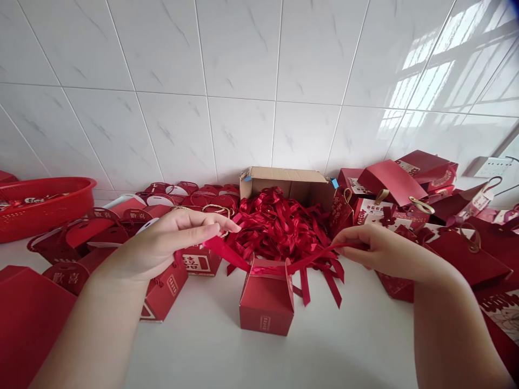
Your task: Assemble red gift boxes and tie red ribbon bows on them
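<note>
White tiled wall across the far side, above a white surface crowded with red things. Far left, a red plastic basket. Left, from near to far, flat red box blanks with handle cutouts, lying overlapped in a heap. Far centre, an open cardboard carton against the wall, spilling a tangle of loose red ribbons toward the near side. Right, a pile of finished red gift boxes, some with gold handles. Near centre, standing upright on the surface just in front of the ribbon tangle, one small red gift box with its top flaps raised. Through the top of that box, a red ribbon, stretched out to either side. Left hand raised left of the box, fingers pinched closed on the ribbon's left end. Right hand raised right of the box, fingers pinched closed on the ribbon's right end. Both ribbon ends taut between box and hands.
</note>
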A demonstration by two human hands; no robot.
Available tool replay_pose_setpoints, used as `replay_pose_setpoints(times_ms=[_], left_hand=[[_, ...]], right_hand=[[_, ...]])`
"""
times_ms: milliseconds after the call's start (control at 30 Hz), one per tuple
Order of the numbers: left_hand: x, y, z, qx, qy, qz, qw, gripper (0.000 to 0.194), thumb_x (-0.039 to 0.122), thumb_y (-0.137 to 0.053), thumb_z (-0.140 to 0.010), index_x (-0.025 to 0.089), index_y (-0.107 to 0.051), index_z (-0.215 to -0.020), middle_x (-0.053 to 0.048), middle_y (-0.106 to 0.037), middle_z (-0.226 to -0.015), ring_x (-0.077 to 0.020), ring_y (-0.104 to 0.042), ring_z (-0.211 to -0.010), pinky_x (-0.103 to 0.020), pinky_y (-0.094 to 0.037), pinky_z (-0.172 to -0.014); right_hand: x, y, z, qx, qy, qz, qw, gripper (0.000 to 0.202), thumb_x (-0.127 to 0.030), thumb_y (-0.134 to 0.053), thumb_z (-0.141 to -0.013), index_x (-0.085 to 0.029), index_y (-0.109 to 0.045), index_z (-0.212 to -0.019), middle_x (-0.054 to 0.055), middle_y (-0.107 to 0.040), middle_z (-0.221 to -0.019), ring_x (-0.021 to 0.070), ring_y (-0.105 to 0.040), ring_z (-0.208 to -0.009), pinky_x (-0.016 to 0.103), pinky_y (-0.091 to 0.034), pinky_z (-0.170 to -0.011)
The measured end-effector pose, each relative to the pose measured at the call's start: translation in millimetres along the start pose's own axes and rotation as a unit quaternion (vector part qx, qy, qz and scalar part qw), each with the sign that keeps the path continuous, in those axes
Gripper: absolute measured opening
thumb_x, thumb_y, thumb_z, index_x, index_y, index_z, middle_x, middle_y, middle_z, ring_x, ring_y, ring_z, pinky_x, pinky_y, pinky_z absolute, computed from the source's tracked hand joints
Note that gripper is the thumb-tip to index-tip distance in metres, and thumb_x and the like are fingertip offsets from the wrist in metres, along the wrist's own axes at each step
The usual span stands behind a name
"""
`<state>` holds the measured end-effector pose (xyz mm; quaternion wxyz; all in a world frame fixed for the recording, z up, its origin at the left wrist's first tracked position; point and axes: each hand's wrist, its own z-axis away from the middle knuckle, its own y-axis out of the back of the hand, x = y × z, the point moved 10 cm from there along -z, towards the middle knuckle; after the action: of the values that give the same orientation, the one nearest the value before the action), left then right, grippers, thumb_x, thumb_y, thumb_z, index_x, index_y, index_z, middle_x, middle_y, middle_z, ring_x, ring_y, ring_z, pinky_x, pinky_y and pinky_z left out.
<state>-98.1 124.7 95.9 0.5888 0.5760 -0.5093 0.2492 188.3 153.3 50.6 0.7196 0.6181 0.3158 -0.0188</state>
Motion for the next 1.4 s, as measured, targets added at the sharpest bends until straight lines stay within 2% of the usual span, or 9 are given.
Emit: replay_pose_setpoints(times_ms=[200,300,533,700,900,1000,1100,1267,1400], left_hand=[[11,-2.9,6,-0.029,-0.025,0.086,0.996,0.029,0.047,-0.062,-0.083,0.02,-0.074,-0.08,-0.009,-0.074,-0.105,-0.033,-0.058,-0.118,-0.047,-0.039,-0.103],[16,-0.9,7,-0.01,-0.044,0.128,0.991,0.032,0.048,-0.065,-0.079,0.019,-0.068,-0.065,-0.007,-0.075,-0.097,-0.0334,-0.061,-0.111,-0.05,-0.043,-0.1],[14,-7.9,5,-0.027,-0.045,0.14,0.989,0.065,0.055,-0.062,-0.079,0.018,-0.042,-0.029,-0.009,-0.07,-0.068,-0.0312,-0.066,-0.096,-0.047,-0.045,-0.102],[9,-12.7,-1,-0.018,-0.034,0.172,0.984,0.05,0.049,-0.064,-0.08,0.022,-0.06,-0.038,-0.006,-0.067,-0.063,-0.0292,-0.067,-0.089,-0.046,-0.046,-0.099],[10,-14.5,-4,0.007,-0.046,0.214,0.976,0.033,0.051,-0.067,-0.079,0.025,-0.074,-0.06,-0.003,-0.068,-0.064,-0.0224,-0.065,-0.071,-0.038,-0.053,-0.08],[21,-13.2,-3,0.016,-0.079,0.264,0.961,0.047,0.064,-0.054,-0.081,0.025,-0.079,-0.074,-0.006,-0.073,-0.072,-0.0254,-0.067,-0.072,-0.041,-0.053,-0.079],[27,-20.1,-5,-0.001,-0.088,0.282,0.955,0.054,0.056,-0.04,-0.09,0.022,-0.08,-0.081,-0.009,-0.076,-0.082,-0.0275,-0.068,-0.077,-0.045,-0.052,-0.085],[26,-15.3,-1,0.111,-0.109,0.132,0.979,0.019,0.023,-0.061,-0.078,0.024,-0.078,-0.087,-0.003,-0.076,-0.086,-0.023,-0.067,-0.091,-0.035,-0.05,-0.09],[31,-27.8,4,0.11,-0.113,0.06,0.986,0.013,0.027,-0.064,-0.082,0.023,-0.07,-0.093,-0.003,-0.074,-0.088,-0.0202,-0.066,-0.09,-0.03,-0.049,-0.083]], right_hand=[[-10,4,5,0.006,0.05,-0.127,0.991,0.048,-0.058,-0.059,-0.082,-0.017,-0.045,-0.061,-0.003,-0.036,-0.06,0.0076,-0.03,-0.054,0.021,-0.025,-0.046],[-16,12,0,0.053,0.074,-0.244,0.966,0.046,-0.058,-0.057,-0.084,-0.017,-0.051,-0.064,-0.002,-0.039,-0.059,0.0079,-0.034,-0.054,0.021,-0.029,-0.048],[-18,12,-17,0.103,0.111,-0.525,0.837,0.031,-0.047,-0.068,-0.08,-0.017,-0.066,-0.072,0.007,-0.068,-0.099,0.0132,-0.058,-0.072,0.027,-0.051,-0.067],[-26,13,-17,0.088,0.146,-0.604,0.779,0.033,-0.041,-0.067,-0.081,-0.019,-0.057,-0.059,0.002,-0.068,-0.082,0.0105,-0.054,-0.061,0.024,-0.048,-0.059],[-19,20,-18,0.15,0.136,-0.586,0.784,0.026,-0.044,-0.063,-0.081,-0.022,-0.064,-0.067,0.002,-0.066,-0.083,0.0134,-0.058,-0.07,0.027,-0.051,-0.065],[-21,19,-20,0.166,0.142,-0.583,0.783,0.025,-0.047,-0.064,-0.08,-0.026,-0.073,-0.091,0.004,-0.068,-0.095,0.0149,-0.062,-0.085,0.027,-0.052,-0.076],[-23,21,-18,0.217,0.156,-0.577,0.772,0.026,-0.04,-0.075,-0.074,-0.027,-0.073,-0.097,0.002,-0.071,-0.096,0.014,-0.063,-0.089,0.026,-0.052,-0.08],[-31,25,-7,0.302,0.181,-0.538,0.766,0.037,-0.028,-0.08,-0.071,-0.028,-0.069,-0.106,0.0,-0.071,-0.085,0.0136,-0.066,-0.081,0.028,-0.055,-0.078],[-38,26,-4,0.295,0.187,-0.544,0.763,0.049,-0.027,-0.079,-0.073,-0.027,-0.062,-0.119,-0.001,-0.069,-0.076,0.016,-0.068,-0.088,0.03,-0.053,-0.085]])
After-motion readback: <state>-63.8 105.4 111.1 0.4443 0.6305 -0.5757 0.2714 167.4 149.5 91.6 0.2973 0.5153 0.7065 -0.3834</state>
